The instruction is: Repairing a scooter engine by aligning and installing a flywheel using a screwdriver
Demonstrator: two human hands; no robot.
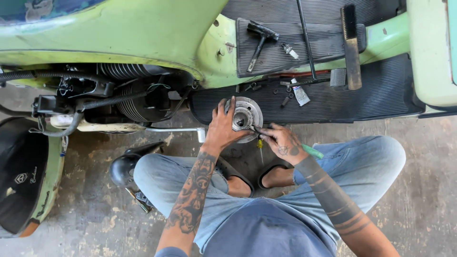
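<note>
Round metal hub (245, 115) rests against the scooter footboard (333, 102). Left hand (223, 127), fingers spread, grips its rim; right hand (282, 142) pinches what seems a green-handled screwdriver (312, 151) at its centre. Hammer (259, 42) lies above.

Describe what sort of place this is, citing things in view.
Probably a scooter repair workshop: a green scooter with its engine exposed, a hammer on its footboard, and a bare, stained concrete floor.
</note>
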